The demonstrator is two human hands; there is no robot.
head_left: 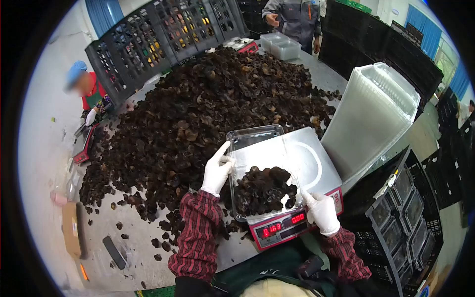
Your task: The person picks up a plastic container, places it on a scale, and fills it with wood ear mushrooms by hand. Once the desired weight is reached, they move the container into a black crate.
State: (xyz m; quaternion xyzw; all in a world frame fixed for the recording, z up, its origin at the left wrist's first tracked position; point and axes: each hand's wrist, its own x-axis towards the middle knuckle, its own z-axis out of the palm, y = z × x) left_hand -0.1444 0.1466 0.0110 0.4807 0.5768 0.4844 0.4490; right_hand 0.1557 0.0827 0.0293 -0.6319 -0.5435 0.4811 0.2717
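Note:
A clear plastic box (235, 190) sits on a metal-topped weighing scale (324, 171), its clear lid part folded out at the far end. Inside lies a heap of dark wood ear mushrooms (264, 192). My left hand (217, 171), white-gloved, holds the box's left edge, index finger pointing forward along it. At the opposite edge, the gloved fingers of my right hand (321, 212) pinch the box near the scale's front. The red display (282, 226) is lit, reading about 0.163 and 0.00.
A large pile of wood ear mushrooms (198, 114) covers the table. Stacked clear boxes (371, 119) lean at the right. A black crate (396, 222) holds filled boxes. Co-workers stand at the left (91, 94) and far side (294, 20). A black crate wall (168, 39) borders the pile.

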